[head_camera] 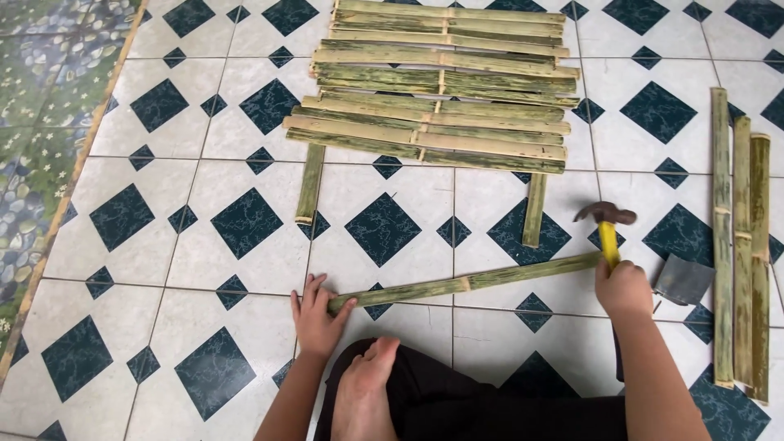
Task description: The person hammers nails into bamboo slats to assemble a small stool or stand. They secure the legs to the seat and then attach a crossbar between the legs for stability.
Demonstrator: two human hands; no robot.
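White glossy floor tiles (pixel 204 122) set with dark teal marbled diamonds fill the view, and a green pebble-patterned strip runs along the edge at nine to eleven o'clock.

At about seven o'clock the left hand (pixel 317 314) lies low on the floor, wrist straight, fingers spread and curled lightly over the near end of a long split bamboo strip (pixel 465 283), pinning it against the tile. The strip is narrow, pale green with yellowish streaks and a visible node, and it slants slightly upward toward three o'clock. There the right hand (pixel 622 287) is closed in a fist around the yellow handle of a hammer (pixel 606 222), forearm reaching up from five o'clock; the dark metal head stands above the strip's far end, and whether it touches the bamboo is hard to tell.

Just right of that hand lies a flat grey metal blade (pixel 683 279), dull and roughly square. At three o'clock three more bamboo slats (pixel 739 245) lie side by side, pointing up and down. At twelve o'clock a panel of bamboo slats (pixel 437 86) sits crosswise on two upright bamboo rails (pixel 310 186), rough-cut and mottled green. A bare foot (pixel 367 384) over dark trousers rests at six o'clock.
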